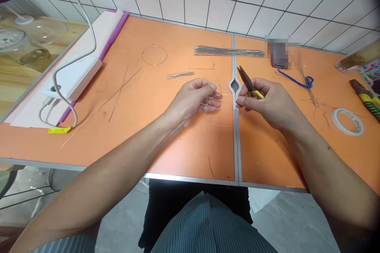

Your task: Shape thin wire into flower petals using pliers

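Over the middle of the orange table point(178, 146), my left hand point(192, 99) is closed, thumb against fingers, on a piece of thin bent wire point(218, 125) with curved loops. To its right, my right hand point(273, 101) is wrapped round pliers point(248, 81) with dark jaws and yellow handles. The jaws point up and away to the left, clear of the wire. The thumb and a fingertip of that hand meet near the table seam; whether they also pinch the wire's end I cannot tell. Fingers partly hide the wire.
Beyond my hands lie a bundle of straight wires point(228, 51), several short wires point(180, 74) and a wire ring point(142, 53). A white power strip point(83, 77) with a cable is at left. A blue bent piece point(292, 80), tape roll point(334, 120) and yellow-black tool point(366, 99) lie right.
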Tool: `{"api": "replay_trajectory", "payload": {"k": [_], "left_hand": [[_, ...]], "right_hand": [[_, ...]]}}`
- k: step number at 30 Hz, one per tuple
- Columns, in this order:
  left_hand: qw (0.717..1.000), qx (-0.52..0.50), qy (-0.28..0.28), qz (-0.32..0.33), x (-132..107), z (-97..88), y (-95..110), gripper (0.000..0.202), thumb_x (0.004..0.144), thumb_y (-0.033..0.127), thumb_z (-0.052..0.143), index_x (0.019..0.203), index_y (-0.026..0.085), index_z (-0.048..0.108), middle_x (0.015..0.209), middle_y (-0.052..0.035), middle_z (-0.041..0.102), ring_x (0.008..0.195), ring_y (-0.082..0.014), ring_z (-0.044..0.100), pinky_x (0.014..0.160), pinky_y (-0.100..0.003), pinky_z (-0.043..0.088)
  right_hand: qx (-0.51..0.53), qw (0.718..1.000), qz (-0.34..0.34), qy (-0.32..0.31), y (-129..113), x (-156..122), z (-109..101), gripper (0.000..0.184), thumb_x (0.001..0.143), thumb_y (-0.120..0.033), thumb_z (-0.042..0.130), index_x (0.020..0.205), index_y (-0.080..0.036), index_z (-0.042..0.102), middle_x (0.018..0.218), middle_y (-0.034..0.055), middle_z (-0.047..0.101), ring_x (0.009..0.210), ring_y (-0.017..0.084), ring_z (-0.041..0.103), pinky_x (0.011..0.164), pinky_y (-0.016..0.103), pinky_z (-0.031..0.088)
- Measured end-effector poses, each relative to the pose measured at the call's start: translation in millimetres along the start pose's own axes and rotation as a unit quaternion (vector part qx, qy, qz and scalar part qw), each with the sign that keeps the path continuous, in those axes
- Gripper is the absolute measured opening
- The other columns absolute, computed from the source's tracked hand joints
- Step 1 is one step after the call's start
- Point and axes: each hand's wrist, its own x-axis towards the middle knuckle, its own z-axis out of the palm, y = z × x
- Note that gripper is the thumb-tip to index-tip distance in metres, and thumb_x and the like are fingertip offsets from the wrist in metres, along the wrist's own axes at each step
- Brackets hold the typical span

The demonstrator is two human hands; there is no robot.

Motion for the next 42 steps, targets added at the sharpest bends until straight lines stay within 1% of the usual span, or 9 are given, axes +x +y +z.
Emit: {"api": "replay_trajectory", "payload": {"k": [3, 7, 12, 16, 25, 31, 37, 42], "left_hand": [[1.000, 0.007, 0.001, 0.014, 0.9, -2.2, -1.8, 0.023, 0.090, 0.033, 0.082, 0.086, 0.017, 0.066, 0.100, -0.0097, 0.079, 0.076, -0.0158, 0.077, 0.072, -0.030, 0.063], [1.000, 0.012, 0.002, 0.019, 1.7, -3.9, -3.2, 0.022, 0.089, 0.032, 0.082, 0.085, 0.016, 0.067, 0.102, -0.0100, 0.080, 0.079, -0.0165, 0.077, 0.075, -0.031, 0.065], [1.000, 0.008, 0.003, 0.006, 2.2, -3.6, -2.3, 0.016, 0.095, 0.029, 0.075, 0.088, 0.015, 0.070, 0.099, -0.0124, 0.082, 0.078, -0.0171, 0.078, 0.072, -0.030, 0.064], [1.000, 0.000, 0.003, -0.001, 2.5, -3.3, -1.8, 0.015, 0.098, 0.028, 0.073, 0.093, 0.015, 0.072, 0.099, -0.0135, 0.083, 0.077, -0.0168, 0.079, 0.072, -0.028, 0.064], [1.000, 0.003, 0.005, -0.004, 0.9, -1.9, -0.6, 0.016, 0.095, 0.031, 0.078, 0.095, 0.016, 0.072, 0.099, -0.0127, 0.084, 0.078, -0.0171, 0.080, 0.072, -0.028, 0.064], [1.000, 0.009, -0.009, -0.006, 1.8, -1.7, -1.2, 0.018, 0.093, 0.033, 0.078, 0.092, 0.015, 0.076, 0.101, -0.0141, 0.083, 0.082, -0.0184, 0.080, 0.076, -0.029, 0.064], [1.000, 0.003, -0.024, -0.017, -0.4, 1.9, 1.0, 0.018, 0.095, 0.030, 0.074, 0.088, 0.014, 0.075, 0.097, -0.0146, 0.083, 0.079, -0.0172, 0.079, 0.072, -0.026, 0.062], [0.999, 0.015, -0.029, -0.025, -0.9, 2.2, -0.2, 0.020, 0.093, 0.033, 0.081, 0.091, 0.014, 0.076, 0.098, -0.0152, 0.084, 0.075, -0.0174, 0.079, 0.072, -0.028, 0.063]], "right_hand": [[0.001, 1.000, -0.002, 0.002, 1.4, 0.3, -0.5, 0.019, 0.086, -0.026, 0.087, 0.089, -0.024, 0.069, 0.083, 0.0027, 0.075, 0.079, 0.022, 0.070, 0.074, 0.038, 0.055], [-0.003, 1.000, -0.011, 0.005, 2.9, 0.7, -1.1, 0.018, 0.086, -0.029, 0.086, 0.091, -0.024, 0.070, 0.083, 0.0030, 0.075, 0.079, 0.022, 0.071, 0.073, 0.039, 0.056], [-0.006, 1.000, -0.007, 0.005, 1.3, 0.0, -0.5, 0.018, 0.085, -0.029, 0.086, 0.090, -0.024, 0.069, 0.082, 0.0026, 0.075, 0.078, 0.022, 0.070, 0.074, 0.040, 0.056], [-0.006, 1.000, -0.011, 0.006, 1.2, 0.0, -0.4, 0.016, 0.086, -0.026, 0.085, 0.090, -0.024, 0.070, 0.083, 0.0025, 0.075, 0.077, 0.021, 0.070, 0.074, 0.039, 0.054], [0.001, 1.000, -0.004, -0.003, 2.0, 0.4, -0.2, 0.016, 0.086, -0.024, 0.084, 0.090, -0.025, 0.069, 0.082, 0.0018, 0.075, 0.079, 0.021, 0.070, 0.075, 0.038, 0.053], [-0.006, 1.000, -0.003, 0.002, 0.4, -0.5, 0.9, 0.017, 0.085, -0.027, 0.085, 0.089, -0.025, 0.069, 0.081, 0.0014, 0.074, 0.075, 0.021, 0.068, 0.074, 0.040, 0.054], [-0.008, 1.000, -0.002, -0.001, 1.8, 0.7, 1.0, 0.016, 0.084, -0.024, 0.083, 0.087, -0.025, 0.068, 0.080, 0.0003, 0.071, 0.075, 0.020, 0.068, 0.074, 0.038, 0.053], [-0.006, 1.000, -0.005, -0.004, 4.1, 1.5, 0.2, 0.015, 0.085, -0.024, 0.083, 0.088, -0.026, 0.069, 0.080, -0.0002, 0.071, 0.075, 0.020, 0.066, 0.073, 0.038, 0.052]]}}
